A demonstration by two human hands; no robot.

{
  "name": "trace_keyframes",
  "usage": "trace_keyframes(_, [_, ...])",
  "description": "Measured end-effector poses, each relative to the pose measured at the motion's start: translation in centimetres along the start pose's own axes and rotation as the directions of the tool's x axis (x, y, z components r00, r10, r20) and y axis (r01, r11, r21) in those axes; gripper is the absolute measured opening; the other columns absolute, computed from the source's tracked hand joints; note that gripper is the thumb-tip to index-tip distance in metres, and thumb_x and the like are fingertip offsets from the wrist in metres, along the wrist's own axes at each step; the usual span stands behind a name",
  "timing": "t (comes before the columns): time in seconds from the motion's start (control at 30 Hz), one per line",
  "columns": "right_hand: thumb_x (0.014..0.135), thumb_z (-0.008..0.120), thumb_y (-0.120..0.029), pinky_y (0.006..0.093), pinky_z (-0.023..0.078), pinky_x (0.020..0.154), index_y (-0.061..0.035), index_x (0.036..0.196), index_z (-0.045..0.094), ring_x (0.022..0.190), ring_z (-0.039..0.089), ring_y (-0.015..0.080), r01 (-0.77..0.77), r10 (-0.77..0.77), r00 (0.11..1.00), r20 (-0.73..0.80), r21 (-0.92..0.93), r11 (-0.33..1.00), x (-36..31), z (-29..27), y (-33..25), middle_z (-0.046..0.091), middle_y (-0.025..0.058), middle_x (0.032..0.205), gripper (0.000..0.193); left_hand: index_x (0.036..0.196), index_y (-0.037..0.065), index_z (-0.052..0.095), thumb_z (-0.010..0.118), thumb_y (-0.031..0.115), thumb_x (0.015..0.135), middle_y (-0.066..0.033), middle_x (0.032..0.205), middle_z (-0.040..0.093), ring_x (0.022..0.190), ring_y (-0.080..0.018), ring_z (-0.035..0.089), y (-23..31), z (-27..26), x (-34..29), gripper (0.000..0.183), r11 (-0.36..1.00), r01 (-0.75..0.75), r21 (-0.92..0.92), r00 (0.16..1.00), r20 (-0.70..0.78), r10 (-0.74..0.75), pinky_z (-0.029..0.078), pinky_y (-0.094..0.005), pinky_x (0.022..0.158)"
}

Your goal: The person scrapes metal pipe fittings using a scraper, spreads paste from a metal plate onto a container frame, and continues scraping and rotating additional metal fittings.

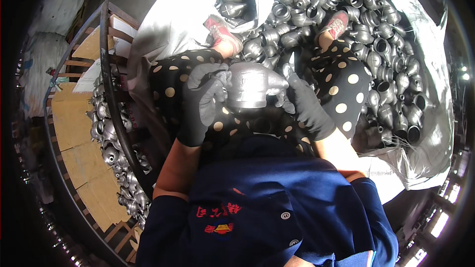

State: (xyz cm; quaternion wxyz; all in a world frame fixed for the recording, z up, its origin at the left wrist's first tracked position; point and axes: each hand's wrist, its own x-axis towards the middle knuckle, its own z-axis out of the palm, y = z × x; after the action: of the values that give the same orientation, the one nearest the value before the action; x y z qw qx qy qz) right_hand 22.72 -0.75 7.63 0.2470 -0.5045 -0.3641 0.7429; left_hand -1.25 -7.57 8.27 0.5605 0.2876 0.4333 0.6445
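Over your lap, above the black trousers with cream polka dots [341, 94], you hold one large grey cast-metal pipe fitting with a threaded collar [250, 86] between both gloved hands. Your left hand [203, 101] wraps its near side with the fingers closed on the body; your right hand [304, 101] is clamped on the far end. Keep both grips firm, since the fitting looks heavy and smooth, and turn it slowly so the sunlight falls across the thread. Ahead of the fitting, the heap of similar grey metal fittings [346, 15] lies on white sacking [425, 133] around your pink shoes [225, 34]. Left of the fitting, a dark curved metal rail [111, 94] borders more pieces; keep your elbow clear of it.
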Motion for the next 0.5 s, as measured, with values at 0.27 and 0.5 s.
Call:
trace_keyframes(0.27, [0.096,0.05,-0.059,0.0238,0.027,0.036,0.0017,0.087,0.066,0.037,0.041,0.0095,-0.051,0.051,0.999,-0.018,-0.019,0.999,0.3,0.8,0.3,0.06,0.0069,0.06,0.064,0.111,0.003,0.063,0.063,0.004,0.095,-0.0064,0.1,0.07,0.077,-0.0058,0.063,0.4,-0.1,-0.2,0.015,0.997,0.069,0.027,0.991,-0.118,-0.065,0.044,-0.0168,0.054])
trace_keyframes(0.5, [0.098,0.049,-0.056,0.02,0.031,0.04,-0.0003,0.095,0.067,0.046,0.044,0.0072,-0.155,0.156,0.988,0.017,-0.006,0.988,-0.2,1.2,-0.3,0.064,0.0052,0.07,0.059,0.094,0.001,0.066,0.068,-0.004,0.09,-0.0045,0.095,0.068,0.068,-0.0036,0.06,1.5,2.0,0.3,0.007,0.995,-0.036,0.097,0.989,-0.139,0.049,0.044,-0.0151,0.056])
